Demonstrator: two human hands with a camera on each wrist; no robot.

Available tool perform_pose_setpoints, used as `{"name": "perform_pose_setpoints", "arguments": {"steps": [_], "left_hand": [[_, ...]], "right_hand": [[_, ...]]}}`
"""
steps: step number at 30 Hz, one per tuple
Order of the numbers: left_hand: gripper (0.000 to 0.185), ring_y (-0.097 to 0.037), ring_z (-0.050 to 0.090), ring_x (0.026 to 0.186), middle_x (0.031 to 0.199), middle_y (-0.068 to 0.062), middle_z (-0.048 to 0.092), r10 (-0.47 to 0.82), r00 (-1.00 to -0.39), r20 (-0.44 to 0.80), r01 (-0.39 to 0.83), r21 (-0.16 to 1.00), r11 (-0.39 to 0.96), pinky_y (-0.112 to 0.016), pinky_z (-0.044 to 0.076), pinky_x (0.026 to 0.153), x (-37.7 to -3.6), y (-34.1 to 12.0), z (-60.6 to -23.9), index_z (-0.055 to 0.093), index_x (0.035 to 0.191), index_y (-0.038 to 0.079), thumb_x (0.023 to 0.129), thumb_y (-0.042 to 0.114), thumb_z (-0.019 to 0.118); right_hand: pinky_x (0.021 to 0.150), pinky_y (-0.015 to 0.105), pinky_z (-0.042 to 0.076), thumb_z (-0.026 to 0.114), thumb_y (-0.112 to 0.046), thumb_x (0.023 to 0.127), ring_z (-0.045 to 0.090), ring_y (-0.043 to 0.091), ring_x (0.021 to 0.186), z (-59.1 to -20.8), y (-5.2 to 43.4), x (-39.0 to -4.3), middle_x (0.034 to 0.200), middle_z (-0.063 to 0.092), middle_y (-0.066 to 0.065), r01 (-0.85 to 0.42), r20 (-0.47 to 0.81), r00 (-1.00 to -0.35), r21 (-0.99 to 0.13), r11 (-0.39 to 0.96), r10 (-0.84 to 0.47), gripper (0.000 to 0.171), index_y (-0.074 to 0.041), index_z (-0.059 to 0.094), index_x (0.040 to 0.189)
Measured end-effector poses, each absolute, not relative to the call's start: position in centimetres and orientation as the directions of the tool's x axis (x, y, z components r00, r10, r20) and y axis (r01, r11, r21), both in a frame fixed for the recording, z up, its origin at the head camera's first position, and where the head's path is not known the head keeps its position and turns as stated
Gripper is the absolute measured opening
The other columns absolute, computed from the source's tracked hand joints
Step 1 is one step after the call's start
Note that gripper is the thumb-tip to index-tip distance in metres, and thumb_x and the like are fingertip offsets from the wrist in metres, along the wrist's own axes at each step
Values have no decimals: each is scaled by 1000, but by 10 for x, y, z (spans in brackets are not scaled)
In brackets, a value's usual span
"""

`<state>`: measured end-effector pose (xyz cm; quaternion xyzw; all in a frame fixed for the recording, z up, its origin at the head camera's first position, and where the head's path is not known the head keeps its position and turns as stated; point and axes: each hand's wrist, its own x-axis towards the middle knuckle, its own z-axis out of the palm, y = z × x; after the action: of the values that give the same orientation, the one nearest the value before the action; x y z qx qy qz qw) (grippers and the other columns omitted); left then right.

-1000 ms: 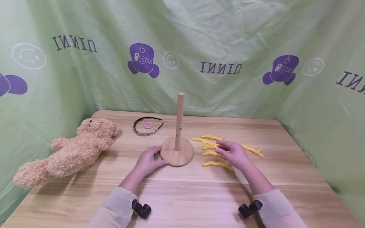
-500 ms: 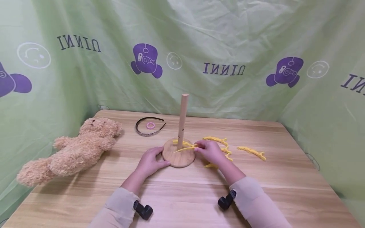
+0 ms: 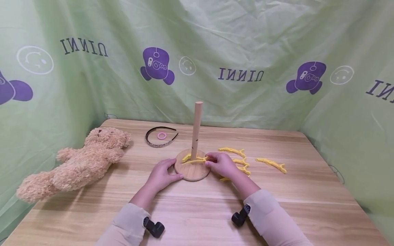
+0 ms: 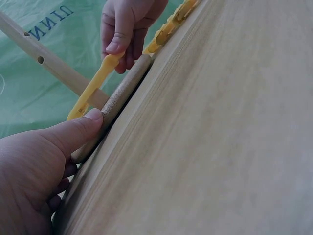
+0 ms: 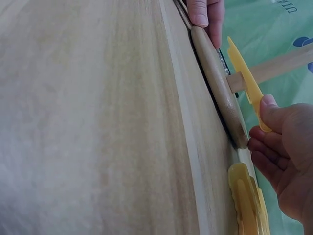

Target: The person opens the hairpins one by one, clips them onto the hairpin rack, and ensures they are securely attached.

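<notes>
Mirrored lettering is printed across the green backdrop cloth (image 3: 246, 41) at frame top. At centre, a yellow plastic branch-shaped piece (image 3: 194, 160) is pinched by the right hand (image 3: 222, 165) over the round wooden base with upright dowel (image 3: 192, 169), whose left rim is gripped by the left hand (image 3: 161, 174).

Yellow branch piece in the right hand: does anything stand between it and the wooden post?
Nothing visible does. The right hand pinches the yellow branch piece over the round base, its tip beside the post. The left hand grips the base's near left rim, clear of that gap.
</notes>
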<state>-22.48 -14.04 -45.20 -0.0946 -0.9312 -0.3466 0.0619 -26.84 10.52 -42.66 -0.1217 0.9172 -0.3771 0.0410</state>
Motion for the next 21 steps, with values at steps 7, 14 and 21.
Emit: {"name": "perform_pose_setpoints", "arguments": {"steps": [7,14,21], "left_hand": [[76,-31,41,119,125,-15,49,134,-975,178,218,634,742,-45,28,104,-224,-141,-452,49,122,8,61,45,72],[75,-31,41,119,126,-15,48,134,-975,177,217,635,742,-46,28,104,-223,-140,-451,48,122,8,61,45,72],[76,-31,41,119,126,-15,49,136,-974,178,220,633,743,-45,29,103,-223,-141,-451,48,122,8,61,46,72]], "right_hand": [[86,30,48,66,-30,74,60,14,95,-425,106,-263,103,65,1,-185,-9,-960,-734,654,-281,42,-15,58,113],[90,30,46,69,-31,71,58,15,100,-424,111,-261,109,62,3,-169,-18,-960,-760,627,-280,55,-15,51,121],[95,37,42,67,-34,73,52,23,109,-415,127,-256,121,55,3,-159,-5,-968,-762,628,-251,56,-19,48,123]]}}
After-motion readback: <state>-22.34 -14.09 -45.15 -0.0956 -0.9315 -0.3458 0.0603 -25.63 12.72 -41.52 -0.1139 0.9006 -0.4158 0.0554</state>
